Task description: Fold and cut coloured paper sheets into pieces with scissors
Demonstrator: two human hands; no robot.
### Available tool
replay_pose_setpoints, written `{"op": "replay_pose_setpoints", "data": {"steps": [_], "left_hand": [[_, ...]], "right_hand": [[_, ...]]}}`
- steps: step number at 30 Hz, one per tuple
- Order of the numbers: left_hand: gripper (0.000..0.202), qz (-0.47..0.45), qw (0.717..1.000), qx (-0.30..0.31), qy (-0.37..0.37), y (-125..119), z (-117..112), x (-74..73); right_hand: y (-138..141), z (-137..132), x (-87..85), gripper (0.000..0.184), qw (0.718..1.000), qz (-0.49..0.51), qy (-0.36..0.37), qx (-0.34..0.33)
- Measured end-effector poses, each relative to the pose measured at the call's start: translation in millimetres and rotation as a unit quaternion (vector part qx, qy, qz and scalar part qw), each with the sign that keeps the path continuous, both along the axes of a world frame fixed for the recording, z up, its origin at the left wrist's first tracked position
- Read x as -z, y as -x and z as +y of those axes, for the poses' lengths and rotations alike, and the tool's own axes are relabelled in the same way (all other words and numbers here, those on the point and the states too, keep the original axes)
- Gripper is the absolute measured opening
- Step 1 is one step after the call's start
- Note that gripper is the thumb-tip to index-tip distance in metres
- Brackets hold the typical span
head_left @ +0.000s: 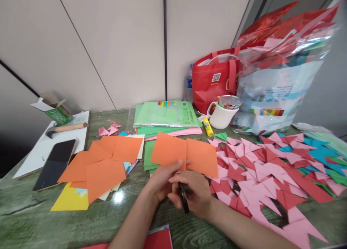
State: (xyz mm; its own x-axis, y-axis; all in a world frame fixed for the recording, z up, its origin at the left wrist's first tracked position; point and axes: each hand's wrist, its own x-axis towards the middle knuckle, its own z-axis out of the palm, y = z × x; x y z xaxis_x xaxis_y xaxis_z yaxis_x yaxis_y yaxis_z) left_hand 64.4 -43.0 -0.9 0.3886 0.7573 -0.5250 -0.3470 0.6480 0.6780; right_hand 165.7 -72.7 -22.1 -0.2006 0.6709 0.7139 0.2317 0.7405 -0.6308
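An orange sheet of paper (169,151) is pinched in my left hand (165,176), thumb on top, over the middle of the table. A straight gap parts it from a second orange piece (202,155) on its right. My right hand (193,194) is closed around the black handle of what look like scissors (183,198); their blades are hidden by my hands and the paper. Both hands are close together at the lower edge of the orange paper. Left of them lies a loose pile of orange squares (105,175) over yellow and other coloured paper.
Folded pink and red paper pieces (252,169) cover the right side. Behind are green paper packs (168,113), a glue stick (208,127), a white mug (221,116), a red bag (217,79) and a plastic bag (276,86). A phone (55,164) and hammer (66,129) lie left.
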Motion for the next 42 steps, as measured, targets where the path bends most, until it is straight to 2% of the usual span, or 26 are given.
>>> {"op": "replay_pose_setpoints", "data": {"steps": [2, 4, 5, 6, 7, 9, 12, 15, 17, 19, 23, 28, 30, 33, 34, 36, 38, 39, 42], "left_hand": [[0.026, 0.008, 0.996, -0.080, -0.033, -2.8, 2.6, 1.2], [0.032, 0.009, 0.970, -0.218, -0.108, -2.7, 8.0, 0.5], [0.036, 0.007, 0.940, -0.302, -0.162, -0.9, 11.4, -0.7], [0.039, 0.014, 0.896, -0.388, -0.214, 2.1, 15.1, -2.3], [0.039, 0.023, 0.855, -0.453, -0.252, 6.2, 18.8, -4.1], [0.030, 0.040, 0.787, -0.550, -0.277, 16.8, 25.7, -7.7], [0.029, 0.055, 0.712, -0.642, -0.280, 34.5, 33.4, -9.9], [0.032, 0.049, 0.678, -0.704, -0.204, 47.8, 38.1, -8.8], [0.032, 0.036, 0.673, -0.718, -0.174, 52.3, 39.5, -8.5], [0.026, 0.029, 0.677, -0.716, -0.168, 53.4, 39.5, -9.2], [0.018, 0.023, 0.704, -0.690, -0.167, 51.8, 38.0, -11.3], [0.020, 0.011, 0.739, -0.663, -0.121, 50.2, 37.6, -9.2], [0.014, 0.002, 0.782, -0.615, -0.097, 47.6, 36.7, -7.3], [0.008, 0.010, 0.874, -0.477, -0.095, 40.3, 33.2, -4.2], [0.011, 0.027, 0.895, -0.431, -0.112, 37.4, 31.7, -2.9], [0.019, 0.092, 0.909, -0.367, -0.176, 32.1, 28.7, 0.5], [0.030, 0.222, 0.895, -0.278, -0.268, 28.3, 26.1, 5.6], [0.037, 0.302, 0.870, -0.228, -0.317, 27.1, 25.1, 8.7], [0.061, 0.508, 0.754, -0.087, -0.408, 25.7, 22.9, 18.6]], "right_hand": [[0.4, 0.4, -1.4, 0.025, 1.000, 0.000, -0.012, 0.005], [0.8, 1.1, -3.2, 0.025, 0.999, 0.010, -0.031, 0.017], [1.0, 1.5, -3.8, 0.026, 0.999, 0.017, -0.040, 0.020], [1.1, 1.9, -4.1, 0.027, 0.998, 0.022, -0.046, 0.022], [1.2, 2.1, -4.0, 0.028, 0.998, 0.025, -0.050, 0.023], [1.1, 2.5, -3.1, 0.030, 0.998, 0.025, -0.050, 0.025], [0.4, 2.8, -1.9, 0.031, 0.999, 0.015, -0.044, 0.026], [-0.2, 3.7, -1.8, 0.029, 0.999, 0.009, -0.033, 0.029], [-0.2, 4.5, -2.1, 0.028, 0.999, 0.011, -0.029, 0.045], [0.1, 5.2, -2.2, 0.026, 0.998, 0.013, -0.022, 0.065], [0.9, 5.3, -2.4, 0.022, 0.995, 0.024, 0.006, 0.092], [1.1, 5.0, -1.5, 0.022, 0.994, 0.029, 0.036, 0.101], [1.2, 5.1, -0.9, 0.021, 0.992, 0.037, 0.046, 0.111], [1.0, 4.6, -0.3, 0.020, 0.990, 0.050, 0.069, 0.116], [1.0, 4.3, -0.3, 0.020, 0.988, 0.058, 0.079, 0.115], [1.0, 3.9, -0.1, 0.019, 0.984, 0.083, 0.106, 0.115], [1.4, 4.5, 0.2, 0.019, 0.976, 0.117, 0.143, 0.118], [1.7, 5.4, 0.4, 0.020, 0.970, 0.135, 0.163, 0.120], [2.6, 9.6, 1.2, 0.022, 0.951, 0.184, 0.221, 0.116]]}}
